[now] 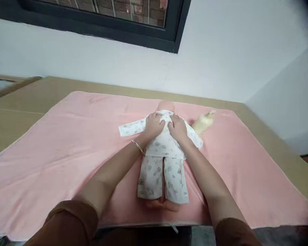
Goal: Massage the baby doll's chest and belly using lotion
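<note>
A baby doll point(165, 105) lies on its back on a pink blanket point(66, 143), head away from me, feet toward me. It wears a white printed shirt point(164, 143) and matching trousers point(163, 177). My left hand point(154, 124) and my right hand point(178, 128) both rest on the doll's chest near the collar, fingers curled into the shirt's front. The shirt's left sleeve point(130, 129) lies flat and empty on the blanket. The doll's bare arm point(203, 123) sticks out to the right. A thin bangle point(138, 146) sits on my left wrist.
The blanket covers a tan tabletop point(20, 112) against a white wall point(220, 61). A dark-framed window point(133, 20) is above. The table's near edge point(154, 226) lies just beyond the doll's feet.
</note>
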Tool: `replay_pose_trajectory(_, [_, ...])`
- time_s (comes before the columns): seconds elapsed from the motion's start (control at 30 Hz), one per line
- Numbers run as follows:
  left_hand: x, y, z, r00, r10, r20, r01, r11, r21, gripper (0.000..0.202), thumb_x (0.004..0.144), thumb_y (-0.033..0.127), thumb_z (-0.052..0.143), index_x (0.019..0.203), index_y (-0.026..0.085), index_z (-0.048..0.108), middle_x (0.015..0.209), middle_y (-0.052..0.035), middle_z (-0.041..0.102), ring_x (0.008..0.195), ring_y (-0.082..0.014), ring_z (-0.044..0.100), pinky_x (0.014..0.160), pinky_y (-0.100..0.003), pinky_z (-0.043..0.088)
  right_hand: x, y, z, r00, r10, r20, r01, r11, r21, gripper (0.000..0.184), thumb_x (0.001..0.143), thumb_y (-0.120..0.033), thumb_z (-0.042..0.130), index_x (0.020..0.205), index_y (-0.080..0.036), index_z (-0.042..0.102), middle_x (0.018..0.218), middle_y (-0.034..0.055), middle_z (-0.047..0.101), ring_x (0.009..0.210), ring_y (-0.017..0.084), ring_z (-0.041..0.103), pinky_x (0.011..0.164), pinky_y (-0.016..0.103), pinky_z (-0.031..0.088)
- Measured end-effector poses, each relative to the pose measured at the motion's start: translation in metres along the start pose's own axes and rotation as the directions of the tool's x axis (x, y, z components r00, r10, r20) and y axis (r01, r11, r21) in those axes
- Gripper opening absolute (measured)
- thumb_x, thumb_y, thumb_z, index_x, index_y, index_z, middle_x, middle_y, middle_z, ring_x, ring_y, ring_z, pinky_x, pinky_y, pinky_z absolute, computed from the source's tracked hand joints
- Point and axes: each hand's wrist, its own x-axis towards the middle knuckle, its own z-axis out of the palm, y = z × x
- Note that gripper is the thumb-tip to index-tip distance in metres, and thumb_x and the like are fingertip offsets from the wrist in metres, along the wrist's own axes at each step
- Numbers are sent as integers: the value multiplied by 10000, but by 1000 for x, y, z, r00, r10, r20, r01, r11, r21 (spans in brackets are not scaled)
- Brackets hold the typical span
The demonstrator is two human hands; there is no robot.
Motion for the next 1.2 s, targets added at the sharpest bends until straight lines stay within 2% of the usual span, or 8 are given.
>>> replay_pose_trajectory(0.17, [1,0,-2,999,7,32,-7,1000,8,338,871,277,476,1164,196,624,1181,-100,622,1134,-287,544,1017,-432,412,2,0,-1,1000,1,10,-1,1000,5,474,908,-249,381,1331,-118,550,1431,160,519,1321,312,464,1110,487,322])
replay_pose_trajectory(0.47, [0,2,4,1000,9,-8,-9,999,-35,334,875,271,470,1163,208,627,1191,-100,623,1152,-286,537,1032,-445,404,0,1,-4,1000,16,9,-16,999,40,478,918,-257,361,1342,-130,541,1443,150,508,1335,307,444,1122,496,305])
replay_pose_trajectory(0.8, [2,-2,9,997,74,-11,-75,996,-56,398,886,248,442,1250,180,590,1264,-115,615,1219,-288,524,1081,-466,369,1,6,-4,996,24,84,-30,997,68,535,926,-251,352,1441,-141,446,1521,125,414,1414,304,359,1161,522,254])
replay_pose_trajectory(0.9, [1,0,7,995,92,-42,-95,993,-73,398,881,232,447,1243,169,599,1263,-111,625,1208,-283,538,1083,-456,371,0,4,-6,998,5,57,-9,998,64,518,932,-244,347,1431,-160,462,1503,115,444,1400,292,383,1150,515,275])
replay_pose_trajectory(1.0, [-5,4,4,988,95,-118,-106,991,-85,350,872,221,464,1171,170,637,1217,-100,659,1150,-268,575,1042,-426,412,-7,-2,-8,1000,-4,-17,4,1000,27,486,933,-236,350,1384,-163,519,1446,113,514,1360,287,434,1121,479,328])
replay_pose_trajectory(1.13, [-13,8,3,971,61,-231,-73,996,-42,261,866,211,468,992,156,691,1064,-107,711,1029,-267,621,960,-412,461,-17,-12,-8,989,87,-121,-96,993,-64,415,942,-243,346,1235,-168,630,1203,129,675,1139,286,603,973,411,455])
replay_pose_trajectory(1.2, [-13,7,4,969,50,-241,-60,998,-34,250,871,218,469,964,163,694,1033,-105,715,1012,-267,626,950,-413,466,-18,-12,-8,987,105,-122,-115,990,-76,405,948,-254,351,1225,-172,634,1183,131,682,1114,286,616,953,405,464])
